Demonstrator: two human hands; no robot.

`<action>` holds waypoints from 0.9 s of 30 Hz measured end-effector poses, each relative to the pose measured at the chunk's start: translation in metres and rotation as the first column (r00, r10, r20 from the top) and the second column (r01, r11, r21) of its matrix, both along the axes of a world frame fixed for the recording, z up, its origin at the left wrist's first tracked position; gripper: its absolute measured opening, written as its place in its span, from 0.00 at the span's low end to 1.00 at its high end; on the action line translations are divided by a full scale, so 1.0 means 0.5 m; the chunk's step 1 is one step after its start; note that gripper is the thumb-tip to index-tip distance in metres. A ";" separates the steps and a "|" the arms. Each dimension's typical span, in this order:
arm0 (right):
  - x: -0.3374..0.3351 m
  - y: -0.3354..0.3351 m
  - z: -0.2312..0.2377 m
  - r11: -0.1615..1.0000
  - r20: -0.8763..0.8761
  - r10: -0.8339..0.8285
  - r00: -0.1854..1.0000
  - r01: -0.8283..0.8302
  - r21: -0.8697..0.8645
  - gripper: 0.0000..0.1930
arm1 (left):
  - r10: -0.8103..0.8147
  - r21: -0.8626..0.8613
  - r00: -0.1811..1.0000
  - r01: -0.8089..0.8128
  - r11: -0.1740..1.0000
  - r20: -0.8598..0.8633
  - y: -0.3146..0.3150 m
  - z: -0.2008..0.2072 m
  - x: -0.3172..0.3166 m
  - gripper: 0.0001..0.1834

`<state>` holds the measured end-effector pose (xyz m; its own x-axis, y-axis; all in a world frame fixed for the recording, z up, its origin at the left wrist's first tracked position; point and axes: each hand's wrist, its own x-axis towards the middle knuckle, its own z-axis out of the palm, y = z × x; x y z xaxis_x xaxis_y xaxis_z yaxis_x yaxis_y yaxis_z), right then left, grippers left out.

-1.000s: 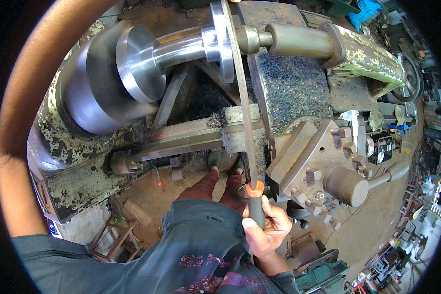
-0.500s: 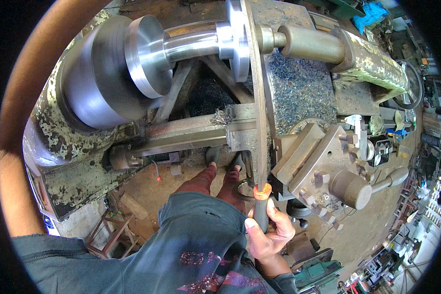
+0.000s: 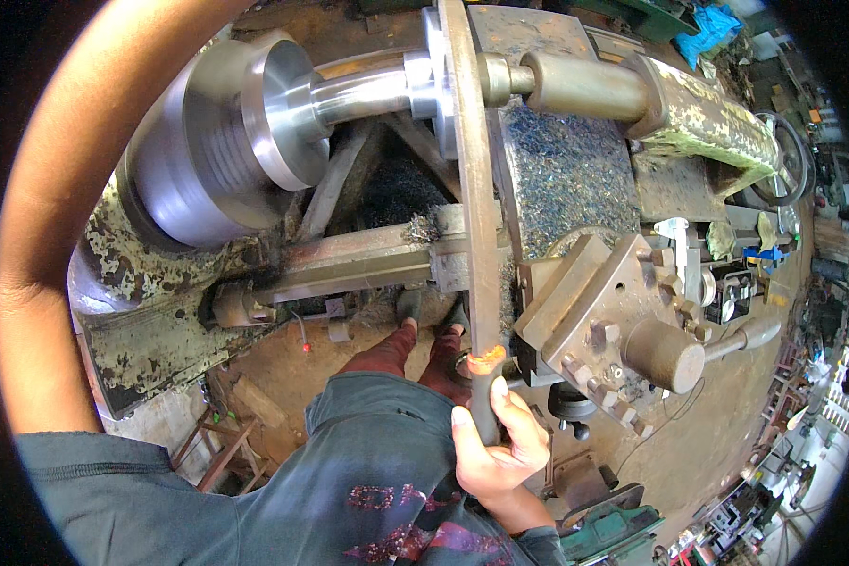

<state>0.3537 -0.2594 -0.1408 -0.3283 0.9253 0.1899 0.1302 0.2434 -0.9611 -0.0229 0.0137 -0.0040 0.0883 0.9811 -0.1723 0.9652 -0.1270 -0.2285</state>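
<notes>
My right hand [image 3: 502,445] is closed round the dark handle of a long flat file [image 3: 478,236], which has an orange collar where the blade begins. The blade runs upward and away, past the right side of a shiny flange [image 3: 441,123] on a turned metal workpiece [image 3: 363,99]. Whether it touches the flange cannot be made out. My left arm curves up along the left side, and its hand is beyond the top edge. The workpiece sits between a motion-blurred lathe chuck [image 3: 203,141] and the tailstock [image 3: 585,85].
A tool post [image 3: 594,321] with several bolts and a lever stands right of the file. Metal chips [image 3: 571,160] cover the carriage. Calipers [image 3: 674,236] lie farther right. A handwheel [image 3: 778,156] is on the tailstock's end, and a wooden frame [image 3: 222,443] stands lower left.
The whole view has shifted slightly. My right hand and the file handle appear a little farther left, and my left arm has swung slightly rightward at the top. The grip on the file is unchanged.
</notes>
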 end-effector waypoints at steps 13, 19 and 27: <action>0.020 -0.013 -0.052 0.933 -0.430 -0.169 0.887 0.004 -0.359 0.27 | 0.139 0.066 0.987 -0.144 0.987 0.075 -0.070 0.042 0.032 0.28; 0.034 0.002 -0.045 0.877 -0.503 -0.124 0.855 -0.143 -0.458 0.27 | 0.153 0.047 0.966 -0.166 0.985 0.210 -0.132 0.079 0.064 0.26; 0.025 -0.002 -0.027 0.876 -0.544 -0.086 0.834 -0.196 -0.440 0.27 | 0.170 0.017 0.859 -0.204 0.979 0.484 -0.252 0.125 0.107 0.24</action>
